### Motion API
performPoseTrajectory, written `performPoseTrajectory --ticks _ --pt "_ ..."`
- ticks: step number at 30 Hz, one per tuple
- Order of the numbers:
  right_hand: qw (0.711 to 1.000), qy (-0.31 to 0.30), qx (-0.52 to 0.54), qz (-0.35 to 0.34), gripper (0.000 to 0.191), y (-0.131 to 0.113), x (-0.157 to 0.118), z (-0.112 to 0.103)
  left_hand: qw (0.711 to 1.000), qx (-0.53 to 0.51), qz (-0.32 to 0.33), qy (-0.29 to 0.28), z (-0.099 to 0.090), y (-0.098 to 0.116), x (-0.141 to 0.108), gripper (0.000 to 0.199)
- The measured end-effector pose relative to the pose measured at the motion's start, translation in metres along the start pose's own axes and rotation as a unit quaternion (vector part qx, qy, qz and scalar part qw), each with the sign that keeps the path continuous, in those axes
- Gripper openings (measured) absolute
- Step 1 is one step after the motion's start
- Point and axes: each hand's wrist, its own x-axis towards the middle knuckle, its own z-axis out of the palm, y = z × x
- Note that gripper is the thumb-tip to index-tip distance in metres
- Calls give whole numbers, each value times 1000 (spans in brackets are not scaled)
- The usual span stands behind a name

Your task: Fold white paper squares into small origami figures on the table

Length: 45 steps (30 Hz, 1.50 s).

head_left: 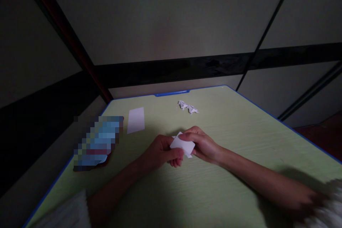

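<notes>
A small folded piece of white paper (184, 145) is held just above the table, between both hands. My left hand (166, 149) pinches its lower left side, thumb on top and fingers curled beneath. On the right, my right hand (203, 143) grips the other side, its thumb lying across the upper edge. A pointed flap sticks out below the paper's lower right edge; the underside is hidden. Beyond the hands lie two small folded paper figures (182, 104), close together. A flat white sheet (136, 120) rests farther left.
The pale green table (240, 128) has a blue rim and a blue strip (172, 93) at its far edge. A pixelated blue and dark flat object (100, 144) lies at the left edge. Cabinet panels (171, 17) with a black band rise behind the table.
</notes>
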Motion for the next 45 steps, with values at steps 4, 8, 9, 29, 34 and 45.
performPoseTrajectory --ticks 4,8,9,29,34,45 --pt "999 7 45 21 24 -1 0 3 1000 -12 14 12 0 -1 1 26" --pt "998 -64 15 -5 26 -3 -1 2 999 -23 33 23 -2 -5 3 26" --pt "996 -83 -2 -13 24 -3 -2 2 999 -28 36 24 -3 -6 3 26" --pt "989 -135 -39 -52 26 0 -2 -6 994 -79 70 20 -6 -11 4 29" --pt "989 -130 -41 -50 23 0 -1 -5 993 -87 73 43 -7 -14 5 29" --pt "995 -38 -76 -61 21 -2 1 -3 997 -12 39 67 -6 -13 5 27"
